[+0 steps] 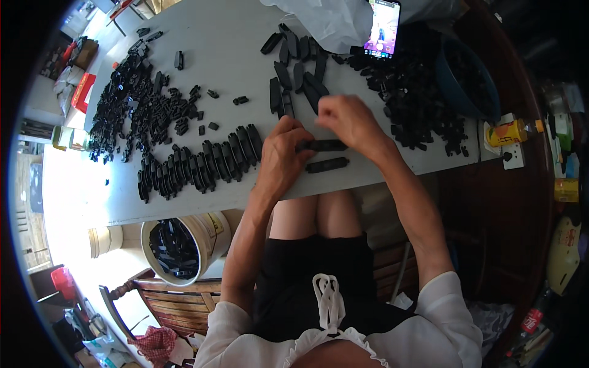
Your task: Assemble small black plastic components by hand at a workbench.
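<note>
Grey counter (224,70), a heap of black parts (138,92) at left, right hand (354,124) with fingers curled, contents impossible to tell, left hand (283,150), fingers closed on a long black casing (329,145) near the counter's front edge

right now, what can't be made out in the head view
In the head view:
Right hand: blurred, fingers curled, any grip unclear.
Left hand: its own back hides the palm.
White plastic bag: cut off by the top edge.
Small black pieces at left: details too small to see.
</note>
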The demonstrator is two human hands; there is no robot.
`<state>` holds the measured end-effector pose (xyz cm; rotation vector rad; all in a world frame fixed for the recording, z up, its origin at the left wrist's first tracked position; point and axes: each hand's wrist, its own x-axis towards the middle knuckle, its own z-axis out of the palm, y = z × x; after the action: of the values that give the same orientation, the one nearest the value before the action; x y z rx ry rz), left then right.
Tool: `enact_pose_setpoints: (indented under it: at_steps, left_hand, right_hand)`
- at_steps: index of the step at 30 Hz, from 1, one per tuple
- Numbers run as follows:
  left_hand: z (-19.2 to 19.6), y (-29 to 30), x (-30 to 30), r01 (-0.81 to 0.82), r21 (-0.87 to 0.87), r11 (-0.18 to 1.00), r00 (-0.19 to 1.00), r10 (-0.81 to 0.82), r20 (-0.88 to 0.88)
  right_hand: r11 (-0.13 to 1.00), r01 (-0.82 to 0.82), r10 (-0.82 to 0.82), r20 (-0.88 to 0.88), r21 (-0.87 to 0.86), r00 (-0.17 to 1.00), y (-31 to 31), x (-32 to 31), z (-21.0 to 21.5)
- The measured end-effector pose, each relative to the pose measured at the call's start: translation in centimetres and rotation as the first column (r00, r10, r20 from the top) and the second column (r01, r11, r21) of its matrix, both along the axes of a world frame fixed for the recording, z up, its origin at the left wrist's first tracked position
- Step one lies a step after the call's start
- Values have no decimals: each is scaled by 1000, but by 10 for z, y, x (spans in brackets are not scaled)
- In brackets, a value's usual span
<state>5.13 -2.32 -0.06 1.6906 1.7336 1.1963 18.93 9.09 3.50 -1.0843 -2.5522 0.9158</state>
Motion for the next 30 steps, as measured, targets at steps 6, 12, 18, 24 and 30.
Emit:
enact_pose_setpoints:
  at_steps: [6, 12, 18, 24, 30]
  left_hand:
    - [20, -9, -3, 89, -68, 994, 995, -91, -32]
    - [16, 19, 5, -289, 73, 955, 841, 290, -456]
    - [2, 36, 9, -299, 120, 947, 789, 316, -528]
    - [3, 23, 12, -155, 51, 987, 951, 163, -264]
    - [0, 33, 10, -13, 44, 999, 987, 20, -162]
  right_hand:
    - [952, 204, -197, -55, 226, 979, 11, -6, -10]
    - [904, 344, -299, -200, 252, 933, 21, 75, 5]
    - [868, 337, -378, 47, 365, 924, 0, 113, 3]
    - [807, 170, -350, 225, 565, 909, 5, 104, -17]
    - [712, -24, -235, 271, 702, 934, -3, 84, -25]
